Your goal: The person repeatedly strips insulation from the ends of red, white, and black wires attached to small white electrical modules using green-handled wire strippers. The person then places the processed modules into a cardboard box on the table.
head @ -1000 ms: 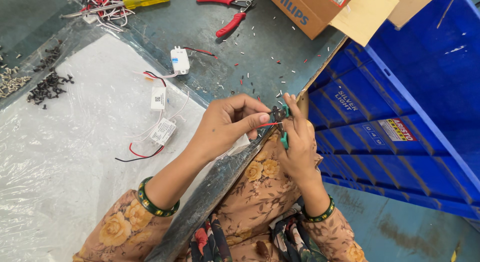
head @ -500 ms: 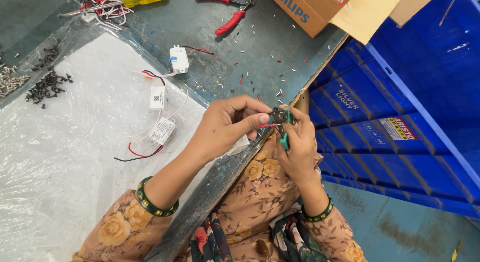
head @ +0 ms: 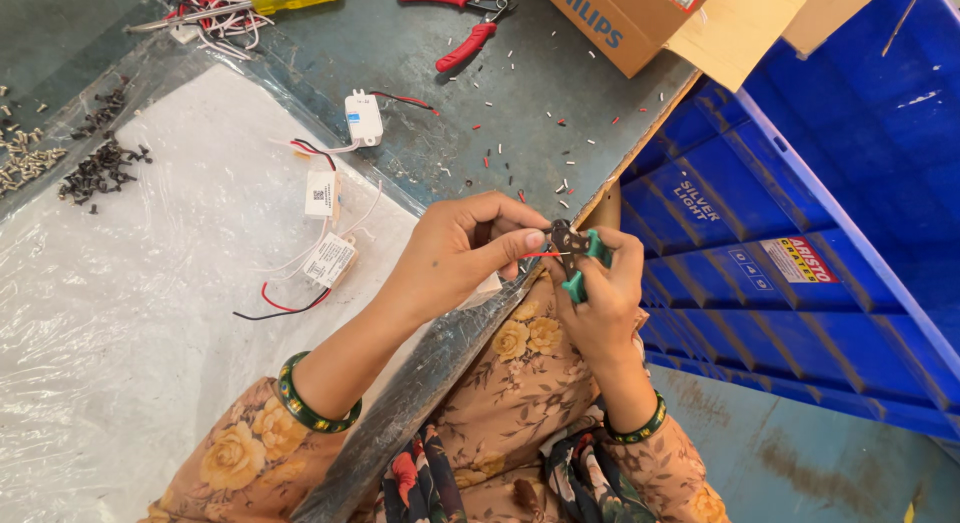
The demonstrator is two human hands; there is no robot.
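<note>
A: What is the surface here?

B: A grey worktable [head: 300, 53], partly under clear plastic sheet [head: 120, 313]; blue crates [head: 800, 183] stand at the right.

A: And the hands?

B: The right hand [head: 605, 303] is closed on a green-handled wire stripper [head: 575, 258]. The left hand [head: 455, 253] pinches a red wire [head: 540, 254] into its jaws, just over the table edge. Farther off lie red pliers [head: 460, 23].
</note>
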